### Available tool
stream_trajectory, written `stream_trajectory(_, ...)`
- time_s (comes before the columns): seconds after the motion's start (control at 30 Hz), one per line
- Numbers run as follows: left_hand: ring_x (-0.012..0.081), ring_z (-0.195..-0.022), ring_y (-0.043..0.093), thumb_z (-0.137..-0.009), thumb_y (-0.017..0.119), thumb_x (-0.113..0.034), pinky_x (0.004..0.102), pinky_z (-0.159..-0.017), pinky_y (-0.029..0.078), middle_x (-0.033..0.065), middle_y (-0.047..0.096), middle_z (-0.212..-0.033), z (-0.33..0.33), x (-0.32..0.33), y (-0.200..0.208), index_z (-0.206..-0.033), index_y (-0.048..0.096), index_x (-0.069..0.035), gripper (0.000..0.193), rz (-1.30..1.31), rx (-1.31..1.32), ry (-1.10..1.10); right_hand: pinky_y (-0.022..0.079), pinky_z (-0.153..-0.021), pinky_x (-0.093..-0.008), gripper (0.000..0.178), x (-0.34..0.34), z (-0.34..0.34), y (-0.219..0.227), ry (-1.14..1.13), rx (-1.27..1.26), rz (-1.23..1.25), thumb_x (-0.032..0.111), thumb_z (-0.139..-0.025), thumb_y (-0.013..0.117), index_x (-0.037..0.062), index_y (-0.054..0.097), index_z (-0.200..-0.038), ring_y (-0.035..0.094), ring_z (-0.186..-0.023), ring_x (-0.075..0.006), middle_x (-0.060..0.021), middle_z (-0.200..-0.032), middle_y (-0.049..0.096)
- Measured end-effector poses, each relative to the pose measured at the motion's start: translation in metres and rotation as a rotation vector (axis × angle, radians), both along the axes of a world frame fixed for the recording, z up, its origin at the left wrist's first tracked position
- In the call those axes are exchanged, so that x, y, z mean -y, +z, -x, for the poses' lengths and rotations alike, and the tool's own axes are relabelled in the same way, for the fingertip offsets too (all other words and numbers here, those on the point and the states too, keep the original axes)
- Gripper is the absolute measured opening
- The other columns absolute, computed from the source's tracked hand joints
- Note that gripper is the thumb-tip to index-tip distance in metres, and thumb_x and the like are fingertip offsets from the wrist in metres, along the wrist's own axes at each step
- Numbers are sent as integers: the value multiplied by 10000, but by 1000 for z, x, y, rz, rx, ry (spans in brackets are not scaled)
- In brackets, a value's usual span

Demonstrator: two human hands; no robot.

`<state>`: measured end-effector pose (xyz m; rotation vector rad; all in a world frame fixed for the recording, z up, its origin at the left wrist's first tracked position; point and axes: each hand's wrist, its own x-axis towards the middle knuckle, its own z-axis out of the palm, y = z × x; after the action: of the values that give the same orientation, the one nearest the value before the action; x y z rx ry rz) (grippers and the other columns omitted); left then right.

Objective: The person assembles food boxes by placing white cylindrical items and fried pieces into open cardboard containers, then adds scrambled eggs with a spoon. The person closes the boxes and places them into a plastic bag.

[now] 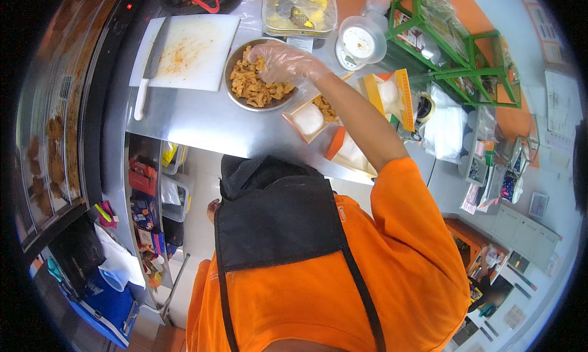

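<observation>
My right hand (283, 60), in a clear plastic glove, reaches into a round metal bowl (235, 101) of crispy fried chicken pieces (252, 86). Its fingers curl down around some pieces at the bowl's far side, and their tips are partly hidden. Just right of the bowl is an open paper box (294, 120) with a white mound of rice (308, 118) and chicken pieces beside it, partly under my forearm. My left hand (213, 210) hangs low beside the black apron (278, 223), mostly hidden by it, holding nothing I can make out.
A knife (154, 55) lies along the left side of a white cutting board (197, 45). Two more paper boxes with rice, one near the counter edge (350, 151) and one farther right (401, 98), flank my forearm. Behind stand a clear tub (362, 36) on a scale, a food tray (299, 32) and green racks (456, 76).
</observation>
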<state>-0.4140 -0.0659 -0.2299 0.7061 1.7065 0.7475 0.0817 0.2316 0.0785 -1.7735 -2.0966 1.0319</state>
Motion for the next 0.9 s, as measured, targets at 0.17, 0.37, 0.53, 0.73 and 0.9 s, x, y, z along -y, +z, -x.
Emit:
stream_trajectory(0.17, 176, -733, 619, -942, 499, -53, 282, -642, 503, 149, 662, -894, -9, -10, 6, -1079, 599, 26, 187, -52, 17, -40, 477, -926, -338, 497, -5, -38, 8, 11, -141, -45, 194, -731, 740, 131, 580, -1197, 603, -1051, -247, -93, -1159, 638)
stream_trajectory(0.37, 172, -740, 617, -940, 517, -67, 278, -647, 498, 147, 664, -891, 0, -24, -17, -1084, 597, 27, 189, 264, 69, 80, 505, -826, -287, 473, 8, -165, 43, -145, -94, -90, 166, -753, 745, 92, 590, -1193, 624, -923, -192, -64, -1072, 662)
stream_trajectory(0.53, 186, -775, 629, -919, 490, -32, 288, -671, 513, 152, 664, -894, 6, -17, -25, -1104, 590, 43, 224, 116, 33, -141, 502, -859, -329, 457, 14, -232, 0, -443, 234, -42, 193, -759, 732, 53, 601, -1174, 637, -950, -259, -146, -1053, 670)
stream_trajectory(0.73, 200, -791, 638, -910, 477, -36, 300, -680, 522, 172, 661, -921, -5, -21, 4, -1121, 577, 63, 254, 82, -53, -184, 468, -960, -334, 548, 16, -243, -34, -391, 327, 6, 244, -784, 734, 16, 574, -1255, 622, -1095, -295, -175, -1191, 648)
stream_trajectory(0.9, 205, -778, 640, -935, 491, -86, 307, -677, 525, 177, 653, -924, -17, -34, 28, -1116, 568, 66, 249, 13, -39, -138, 451, -992, -324, 542, 26, -244, 4, -482, 143, 121, 247, -823, 715, 30, 564, -1296, 613, -1127, -248, -138, -1246, 636)
